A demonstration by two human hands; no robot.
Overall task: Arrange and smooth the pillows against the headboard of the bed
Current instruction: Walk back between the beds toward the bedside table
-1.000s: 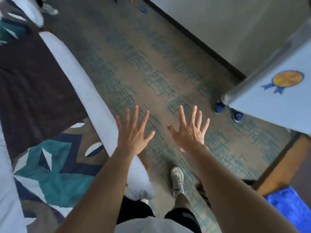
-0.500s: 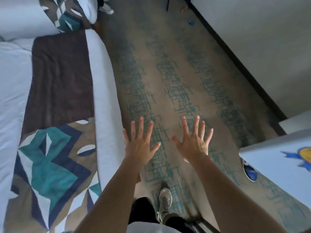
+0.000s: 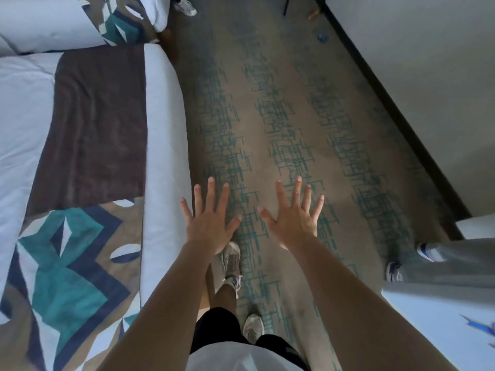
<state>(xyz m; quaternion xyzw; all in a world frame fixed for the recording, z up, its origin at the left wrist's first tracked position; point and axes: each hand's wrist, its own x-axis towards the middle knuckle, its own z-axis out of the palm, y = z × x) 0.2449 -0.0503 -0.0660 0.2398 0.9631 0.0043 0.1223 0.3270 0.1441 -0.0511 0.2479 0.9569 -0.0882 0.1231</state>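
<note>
Head | left hand, right hand spread over carpet — pillow well apart, top-left

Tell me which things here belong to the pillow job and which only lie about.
Job: bed; left hand and right hand, both open, holding nothing.
Lying about: small blue object by the wall; blue-and-white shoes at right.
</note>
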